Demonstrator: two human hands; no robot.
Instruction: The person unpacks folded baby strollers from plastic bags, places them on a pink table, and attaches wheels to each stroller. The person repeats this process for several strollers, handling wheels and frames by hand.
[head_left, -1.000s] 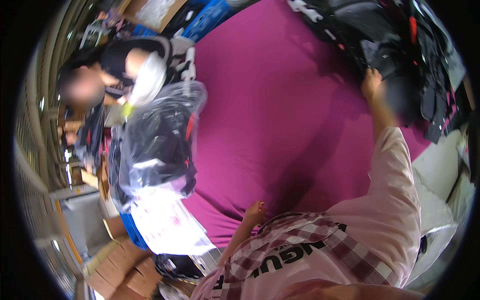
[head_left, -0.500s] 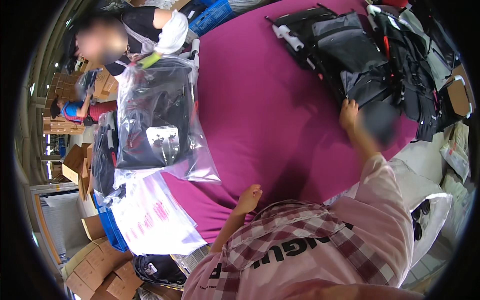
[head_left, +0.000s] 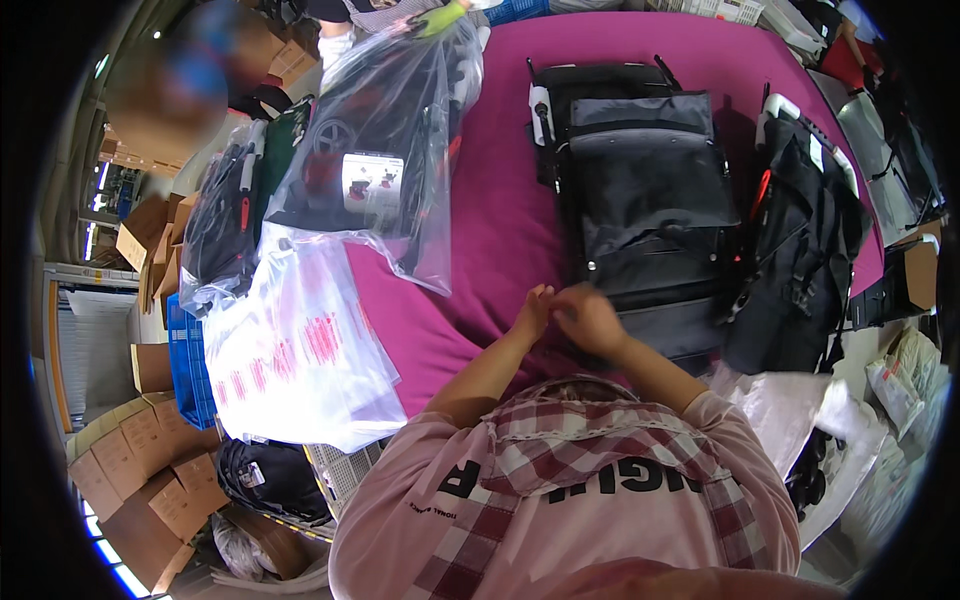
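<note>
My left hand [head_left: 534, 312] is above the purple cloth at the table's near side, its fingers pressed together; whatever they hold, if anything, is too small to make out. Close beside it, my right hand [head_left: 592, 320] is bent inward and smeared by motion, so its grip is unclear. Just beyond my right hand lies what looks like a folded stroller [head_left: 650, 190], black and grey fabric on a dark frame with a white grip at its far left. Another black folded stroller [head_left: 800, 230] with a white bar and a red part lies to its right.
The purple cloth [head_left: 500, 220] covers the table. At the far left, a co-worker's gloved hand [head_left: 440, 18] touches a clear plastic bag [head_left: 420, 130] around a black item. Printed plastic bags [head_left: 290, 350] hang over the left edge. A blue crate [head_left: 190, 365] and cardboard boxes [head_left: 150, 450] stand below.
My right hand has left the folded stroller's side and come in beside my left hand. The stroller now lies straighter and nearer me. The view has turned; the bagged item is tilted up.
</note>
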